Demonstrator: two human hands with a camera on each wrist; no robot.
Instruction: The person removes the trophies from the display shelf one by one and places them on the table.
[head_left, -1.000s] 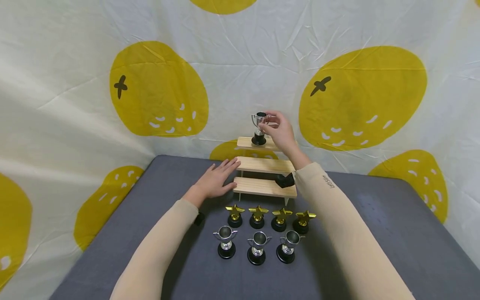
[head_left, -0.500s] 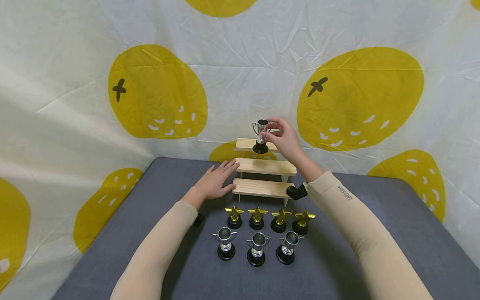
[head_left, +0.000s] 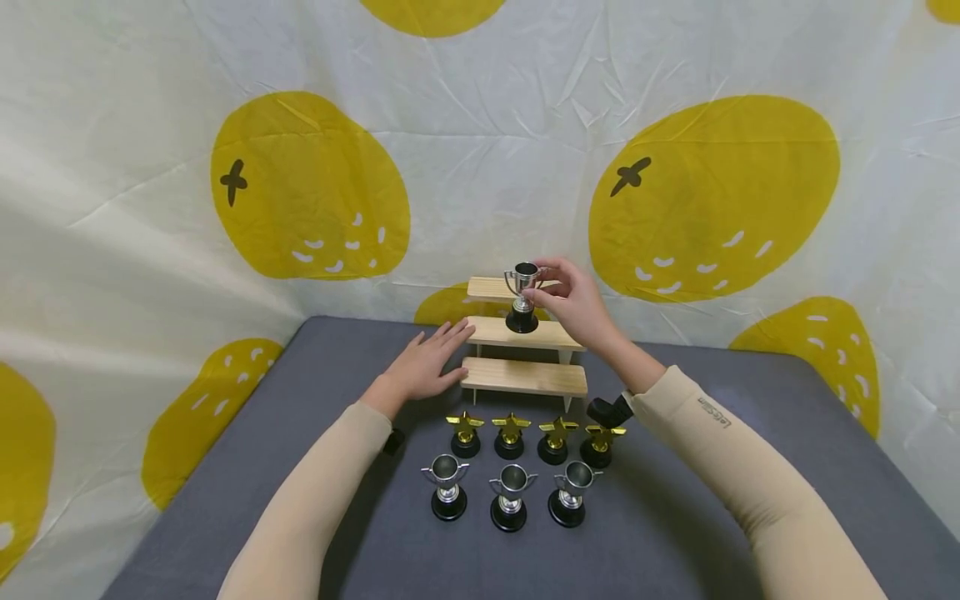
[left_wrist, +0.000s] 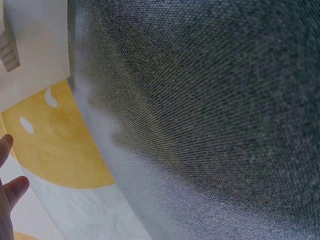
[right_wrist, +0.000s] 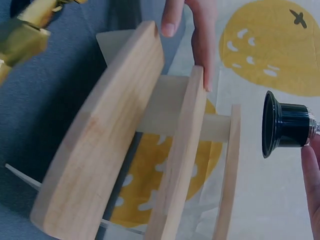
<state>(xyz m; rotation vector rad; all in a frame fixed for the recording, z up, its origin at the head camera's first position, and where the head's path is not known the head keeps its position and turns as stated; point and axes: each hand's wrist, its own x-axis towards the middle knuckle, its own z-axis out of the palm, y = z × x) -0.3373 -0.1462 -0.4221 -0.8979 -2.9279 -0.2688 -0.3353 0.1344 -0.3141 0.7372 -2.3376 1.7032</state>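
Observation:
A small silver trophy cup [head_left: 522, 279] with two handles and a round black base is pinched by the fingers and thumb of my right hand [head_left: 576, 304]. It hangs upright over the three-tier wooden stand [head_left: 525, 375]; the right wrist view has its black base [right_wrist: 287, 125] off the steps. My left hand [head_left: 427, 364] lies spread at the stand's left end, fingertips at the middle step and thumb at the lowest. In the left wrist view only a couple of fingertips [left_wrist: 17, 187] show.
In front of the stand is a row of gold star trophies [head_left: 510, 433], several on black bases. Nearer stand three more silver cups [head_left: 513, 483]. Grey cloth [head_left: 300, 433] covers the table, and a white curtain [head_left: 495, 192] with yellow fruit prints hangs behind.
My right hand has brought the silver cup down and toward me, from the top step to in front of it. The left hand has stayed at the stand's left end.

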